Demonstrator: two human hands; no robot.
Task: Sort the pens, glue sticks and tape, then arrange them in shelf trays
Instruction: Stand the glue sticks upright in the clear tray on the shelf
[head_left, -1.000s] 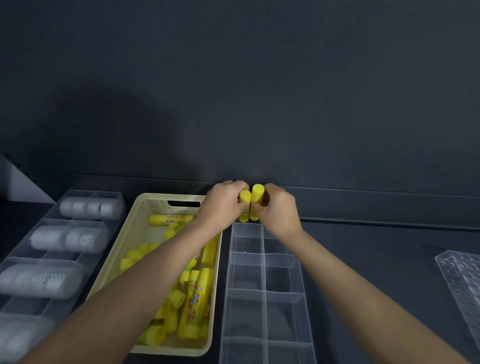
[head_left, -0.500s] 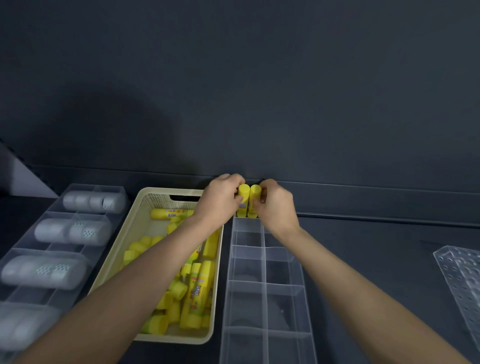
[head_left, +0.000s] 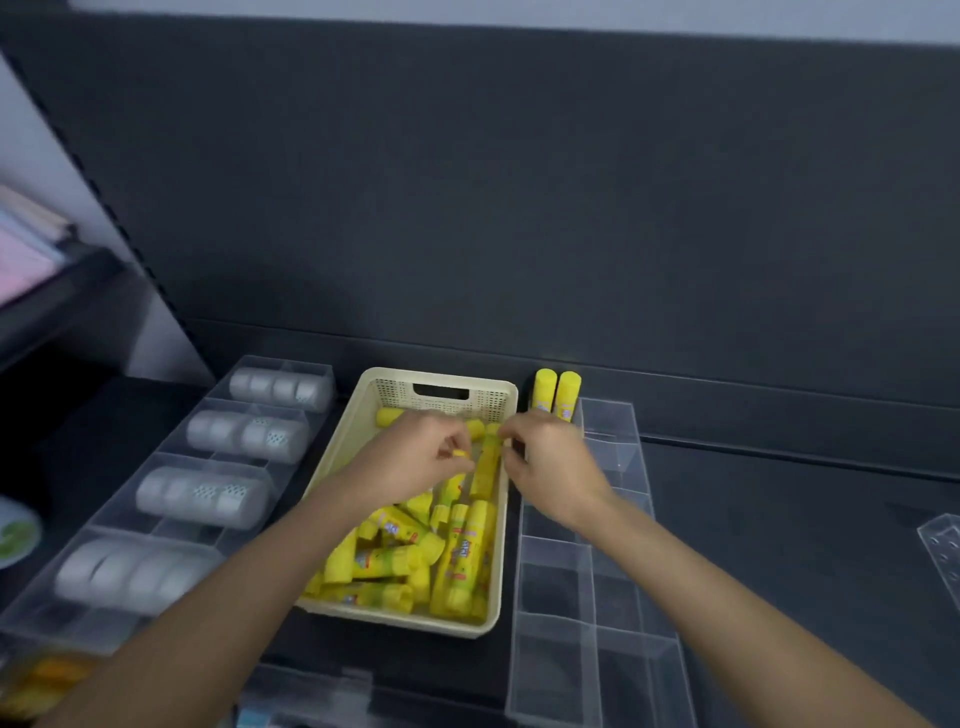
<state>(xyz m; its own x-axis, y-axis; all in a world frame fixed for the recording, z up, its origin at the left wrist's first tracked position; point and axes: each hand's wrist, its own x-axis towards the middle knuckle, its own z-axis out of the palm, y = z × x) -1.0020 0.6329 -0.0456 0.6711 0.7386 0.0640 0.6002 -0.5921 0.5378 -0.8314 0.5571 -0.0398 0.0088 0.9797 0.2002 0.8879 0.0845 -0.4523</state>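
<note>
Yellow glue sticks (head_left: 460, 551) mostly in cream plastic basket (head_left: 395, 375); upright pair (head_left: 557, 397) at clear divided tray (head_left: 613, 431) end. Left hand (head_left: 415, 460) grip pinches one; right hand (head_left: 550, 462) unclear.

Hands (head_left: 415, 460) (head_left: 553, 462) off upright glue sticks (head_left: 556, 395), into basket (head_left: 441, 382).

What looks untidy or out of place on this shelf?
Only the glue sticks in the basket: they lie in a jumbled heap, pointing every way. At the far end of the clear tray, two sticks stand upright, side by side. Nothing looks spilled or damaged.
</note>
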